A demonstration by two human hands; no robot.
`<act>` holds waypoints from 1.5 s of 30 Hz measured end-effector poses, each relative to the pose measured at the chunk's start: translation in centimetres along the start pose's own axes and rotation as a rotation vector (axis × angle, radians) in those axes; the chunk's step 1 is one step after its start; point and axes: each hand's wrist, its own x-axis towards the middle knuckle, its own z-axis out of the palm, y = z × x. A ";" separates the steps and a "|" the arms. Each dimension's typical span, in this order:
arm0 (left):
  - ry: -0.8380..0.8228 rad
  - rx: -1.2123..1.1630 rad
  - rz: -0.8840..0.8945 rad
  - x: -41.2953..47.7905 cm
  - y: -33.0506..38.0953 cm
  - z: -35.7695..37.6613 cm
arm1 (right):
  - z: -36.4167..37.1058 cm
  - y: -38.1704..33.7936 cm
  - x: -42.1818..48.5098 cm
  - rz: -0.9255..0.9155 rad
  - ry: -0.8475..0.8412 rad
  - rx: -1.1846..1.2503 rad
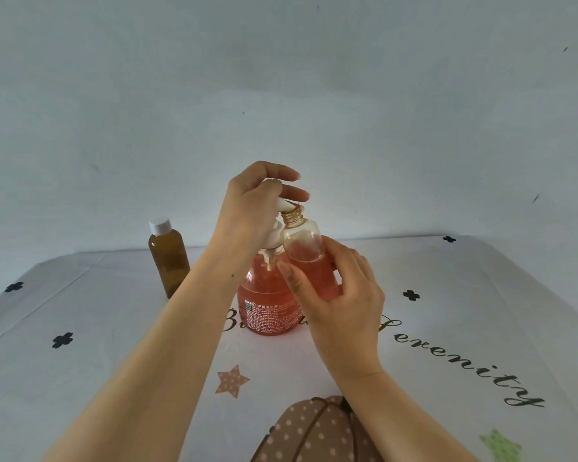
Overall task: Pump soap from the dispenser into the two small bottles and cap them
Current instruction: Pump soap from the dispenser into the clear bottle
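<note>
Mid-table, dispenser (270,305) beside clear bottle (309,258)

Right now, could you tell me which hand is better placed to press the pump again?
Left. The left hand already rests on the pump head, while the right hand holds the clear bottle under the spout.
</note>
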 end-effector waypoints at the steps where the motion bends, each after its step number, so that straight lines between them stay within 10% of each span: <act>1: -0.013 -0.002 -0.003 0.0 0.0 0.0 | 0.0 0.0 0.0 0.003 0.001 0.001; 22: -0.126 0.309 0.104 0.2 -0.8 -0.2 | -0.3 0.2 -0.3 0.018 0.023 -0.016; 45: 0.032 0.120 0.022 0.2 -0.2 -0.2 | 0.0 0.0 0.0 -0.019 0.038 -0.005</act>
